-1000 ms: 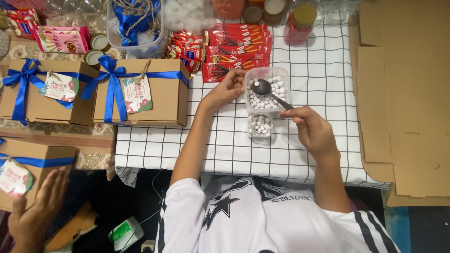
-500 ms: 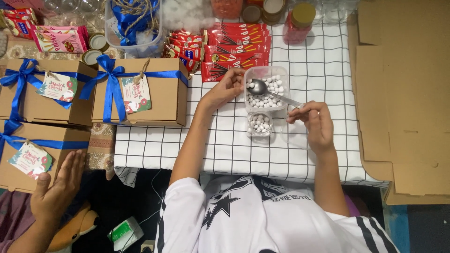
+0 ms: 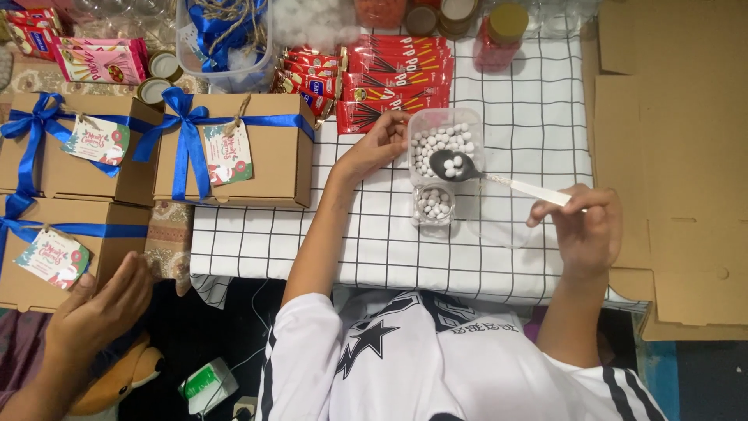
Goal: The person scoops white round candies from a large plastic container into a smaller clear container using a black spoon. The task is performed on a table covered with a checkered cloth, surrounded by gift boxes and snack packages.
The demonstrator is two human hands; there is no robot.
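Note:
My left hand (image 3: 379,145) grips the left rim of a clear plastic tub (image 3: 446,125) filled with small white candy balls, on a white grid-patterned cloth (image 3: 538,132). My right hand (image 3: 583,231) pinches the white handle of a spoon (image 3: 499,179). The spoon's dark bowl carries a few white balls and hovers over the tub's near edge. Just below it stands a small clear jar (image 3: 433,204) partly filled with the same balls. A clear round lid (image 3: 499,224) lies beside the jar.
Brown gift boxes with blue ribbons and tags (image 3: 234,148) line the left. Another person's hand (image 3: 101,312) rests on the lower-left box (image 3: 58,249). Red snack boxes (image 3: 393,82), jars (image 3: 502,31) and a tub of ribbon (image 3: 222,35) stand at the back. Flat cardboard (image 3: 670,148) lies right.
My right hand has drawn back to the right, bringing the loaded spoon to the tub's near edge. The other person's hand has shifted on the lower-left box.

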